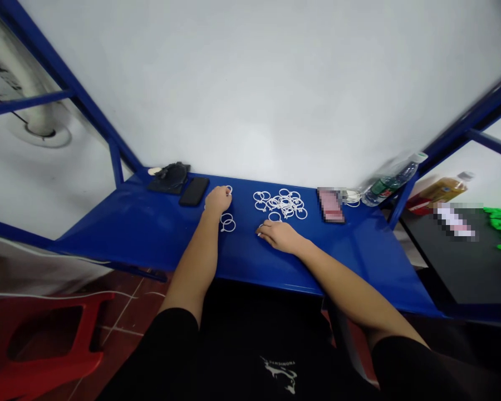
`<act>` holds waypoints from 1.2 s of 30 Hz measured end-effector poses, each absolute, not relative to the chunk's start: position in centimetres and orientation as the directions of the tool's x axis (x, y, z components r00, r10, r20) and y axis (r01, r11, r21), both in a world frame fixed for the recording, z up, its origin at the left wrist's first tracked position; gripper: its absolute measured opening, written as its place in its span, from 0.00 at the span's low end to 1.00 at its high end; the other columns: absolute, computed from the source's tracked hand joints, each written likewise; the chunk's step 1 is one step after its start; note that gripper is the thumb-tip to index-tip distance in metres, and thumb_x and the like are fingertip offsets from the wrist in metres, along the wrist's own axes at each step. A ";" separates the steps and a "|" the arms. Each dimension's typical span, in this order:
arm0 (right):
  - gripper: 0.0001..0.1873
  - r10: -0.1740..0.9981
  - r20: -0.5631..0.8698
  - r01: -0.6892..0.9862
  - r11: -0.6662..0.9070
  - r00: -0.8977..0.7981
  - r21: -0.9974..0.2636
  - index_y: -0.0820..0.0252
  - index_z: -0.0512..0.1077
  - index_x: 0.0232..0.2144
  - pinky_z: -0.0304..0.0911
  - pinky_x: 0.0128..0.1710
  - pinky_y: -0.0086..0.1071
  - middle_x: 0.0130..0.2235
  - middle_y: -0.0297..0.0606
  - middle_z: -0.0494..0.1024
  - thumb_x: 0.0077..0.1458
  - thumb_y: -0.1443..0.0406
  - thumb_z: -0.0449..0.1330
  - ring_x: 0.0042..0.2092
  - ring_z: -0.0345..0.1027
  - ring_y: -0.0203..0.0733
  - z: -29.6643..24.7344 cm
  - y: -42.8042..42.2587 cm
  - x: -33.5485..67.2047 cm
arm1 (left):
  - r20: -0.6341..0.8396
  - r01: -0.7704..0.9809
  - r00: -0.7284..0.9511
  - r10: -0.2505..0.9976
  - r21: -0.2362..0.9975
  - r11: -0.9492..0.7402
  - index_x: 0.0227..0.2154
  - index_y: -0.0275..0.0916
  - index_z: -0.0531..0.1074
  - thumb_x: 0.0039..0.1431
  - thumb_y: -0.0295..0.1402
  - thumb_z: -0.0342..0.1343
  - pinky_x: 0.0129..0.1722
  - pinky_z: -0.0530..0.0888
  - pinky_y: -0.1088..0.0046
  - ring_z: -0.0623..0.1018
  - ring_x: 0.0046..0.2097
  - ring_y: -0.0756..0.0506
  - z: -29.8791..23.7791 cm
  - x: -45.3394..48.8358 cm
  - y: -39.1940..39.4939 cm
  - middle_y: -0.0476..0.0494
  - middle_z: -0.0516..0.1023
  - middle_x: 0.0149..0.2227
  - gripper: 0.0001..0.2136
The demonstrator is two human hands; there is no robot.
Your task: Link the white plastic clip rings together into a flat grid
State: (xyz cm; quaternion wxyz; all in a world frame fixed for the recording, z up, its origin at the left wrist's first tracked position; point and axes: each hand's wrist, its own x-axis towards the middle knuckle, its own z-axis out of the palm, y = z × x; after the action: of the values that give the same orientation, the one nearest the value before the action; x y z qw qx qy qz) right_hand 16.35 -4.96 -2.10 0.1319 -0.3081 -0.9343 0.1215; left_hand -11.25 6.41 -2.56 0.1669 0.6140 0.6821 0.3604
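My left hand (218, 200) is closed, with a white plastic ring (229, 189) showing at its fingertips. Just below it, a couple of similar rings (228, 224) overlap on the blue tabletop (242, 250); part of another shows at the hand's left edge. My right hand (280, 236) rests low over the table with its fingers drawn together. A tiny white bit shows at those fingertips, too small to name. One loose ring (274, 216) lies right behind this hand, partly covered by it. Beyond that is a tangled pile of white rings (286, 203), each with a small tab.
A black phone (194, 191) and a crumpled black bag (171, 177) lie at the left. On the right are a blurred-out phone (330, 205), a white cable (353, 197) and a tilted water bottle (394, 181). Blue frame posts (117, 161) flank the table; a red stool (45, 345) stands lower left.
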 end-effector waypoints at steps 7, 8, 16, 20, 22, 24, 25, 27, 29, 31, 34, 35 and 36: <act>0.09 0.754 0.186 0.536 0.596 -0.630 -0.598 0.57 0.71 0.44 0.63 0.39 0.31 0.36 0.34 0.79 0.63 0.70 0.53 0.34 0.72 0.39 -1.7 -4.5 17.8 | 0.358 0.733 0.041 0.933 0.623 -0.272 0.38 0.43 0.76 0.56 0.30 0.63 0.45 0.74 0.67 0.80 0.40 0.42 -1.7 -4.9 3.8 0.44 0.82 0.39 0.07; 0.09 0.759 0.185 0.522 0.582 -0.625 -0.624 0.57 0.71 0.43 0.63 0.38 0.30 0.34 0.33 0.79 0.62 0.70 0.54 0.33 0.71 0.38 -1.8 -4.3 17.9 | 0.387 0.729 0.074 0.919 0.608 -0.315 0.39 0.43 0.76 0.56 0.29 0.62 0.45 0.74 0.67 0.80 0.41 0.42 -1.7 -4.1 3.3 0.44 0.83 0.39 0.08; 0.08 0.757 0.161 0.493 0.555 -0.634 -0.670 0.57 0.71 0.42 0.62 0.37 0.29 0.32 0.31 0.79 0.60 0.69 0.55 0.32 0.71 0.37 -2.1 -4.0 18.1 | 0.417 0.675 0.237 0.877 0.579 -0.458 0.45 0.40 0.80 0.59 0.27 0.59 0.52 0.75 0.68 0.81 0.48 0.42 -2.0 -2.7 2.6 0.41 0.83 0.45 0.12; 0.08 0.750 0.167 0.484 0.563 -0.640 -0.670 0.57 0.71 0.41 0.62 0.38 0.30 0.32 0.31 0.78 0.60 0.70 0.54 0.32 0.71 0.38 -2.0 -4.0 18.1 | 0.420 0.663 0.266 0.868 0.573 -0.481 0.47 0.40 0.81 0.63 0.31 0.59 0.49 0.75 0.68 0.80 0.43 0.44 -2.0 -3.2 2.9 0.41 0.83 0.44 0.12; 0.08 0.751 0.169 0.485 0.563 -0.639 -0.669 0.57 0.71 0.40 0.62 0.38 0.30 0.31 0.31 0.78 0.60 0.70 0.54 0.32 0.71 0.38 -2.0 -4.0 18.2 | 0.429 0.661 0.279 0.859 0.564 -0.496 0.48 0.41 0.82 0.65 0.32 0.58 0.48 0.74 0.68 0.80 0.42 0.44 -2.0 -3.2 2.9 0.41 0.83 0.44 0.12; 0.08 0.749 0.170 0.486 0.566 -0.641 -0.666 0.57 0.71 0.39 0.61 0.37 0.30 0.31 0.31 0.78 0.59 0.70 0.54 0.32 0.71 0.38 -2.0 -4.0 18.2 | 0.431 0.665 0.289 0.855 0.552 -0.503 0.49 0.41 0.81 0.66 0.33 0.58 0.48 0.74 0.69 0.80 0.42 0.44 -2.0 -3.2 3.0 0.41 0.83 0.43 0.12; 0.08 0.747 0.171 0.486 0.569 -0.642 -0.663 0.57 0.71 0.39 0.60 0.37 0.29 0.31 0.30 0.77 0.59 0.70 0.54 0.31 0.70 0.37 -2.0 -4.0 18.2 | 0.430 0.668 0.294 0.853 0.546 -0.506 0.49 0.40 0.81 0.66 0.33 0.57 0.48 0.74 0.69 0.80 0.43 0.44 -2.1 -3.2 3.0 0.41 0.83 0.43 0.12; 0.07 0.741 0.174 0.484 0.577 -0.648 -0.658 0.57 0.71 0.38 0.59 0.36 0.29 0.30 0.30 0.76 0.59 0.70 0.54 0.31 0.69 0.37 -1.9 -4.0 18.2 | 0.426 0.670 0.303 0.852 0.541 -0.509 0.50 0.41 0.81 0.67 0.33 0.57 0.49 0.74 0.69 0.80 0.44 0.43 -2.2 -3.3 3.1 0.41 0.83 0.43 0.13; 0.07 0.739 0.176 0.484 0.581 -0.650 -0.654 0.57 0.71 0.38 0.58 0.36 0.29 0.30 0.29 0.76 0.59 0.69 0.54 0.30 0.67 0.36 -1.9 -4.0 18.1 | 0.420 0.670 0.310 0.853 0.540 -0.510 0.50 0.41 0.81 0.68 0.33 0.57 0.51 0.74 0.68 0.80 0.47 0.43 -2.2 -3.4 3.3 0.41 0.83 0.45 0.13; 0.07 0.740 0.176 0.488 0.583 -0.649 -0.649 0.57 0.71 0.38 0.58 0.35 0.29 0.30 0.29 0.75 0.59 0.69 0.54 0.29 0.66 0.36 -1.8 -4.1 18.1 | 0.412 0.669 0.317 0.854 0.540 -0.510 0.51 0.42 0.81 0.68 0.34 0.56 0.53 0.73 0.67 0.80 0.49 0.42 -2.2 -3.5 3.3 0.40 0.83 0.47 0.13; 0.06 0.739 0.179 0.493 0.588 -0.649 -0.642 0.57 0.71 0.37 0.57 0.35 0.29 0.29 0.29 0.74 0.59 0.69 0.54 0.29 0.65 0.36 -1.7 -4.2 18.1 | 0.414 0.669 0.317 0.853 0.540 -0.511 0.51 0.42 0.81 0.69 0.36 0.56 0.53 0.73 0.68 0.80 0.49 0.42 -2.1 -3.5 3.2 0.40 0.83 0.46 0.13; 0.07 0.736 0.183 0.491 0.593 -0.652 -0.638 0.57 0.71 0.37 0.57 0.35 0.29 0.29 0.29 0.74 0.58 0.70 0.54 0.29 0.65 0.36 -1.7 -4.2 18.1 | 0.421 0.672 0.311 0.852 0.537 -0.510 0.51 0.42 0.81 0.70 0.37 0.55 0.52 0.73 0.68 0.80 0.48 0.42 -2.1 -3.5 3.2 0.40 0.82 0.45 0.13; 0.07 0.731 0.189 0.487 0.601 -0.656 -0.634 0.57 0.72 0.36 0.57 0.35 0.29 0.29 0.29 0.74 0.58 0.70 0.55 0.29 0.65 0.36 -1.7 -4.1 18.2 | 0.429 0.676 0.306 0.850 0.531 -0.511 0.51 0.41 0.81 0.70 0.37 0.55 0.51 0.73 0.69 0.80 0.47 0.43 -2.1 -3.5 3.2 0.40 0.82 0.44 0.14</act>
State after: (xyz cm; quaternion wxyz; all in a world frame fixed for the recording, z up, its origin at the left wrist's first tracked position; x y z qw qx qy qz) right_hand 18.16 -4.12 -1.72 0.2210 -0.3511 -0.8669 0.2762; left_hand -3.54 3.17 -2.09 0.1265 0.7980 0.4780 0.3445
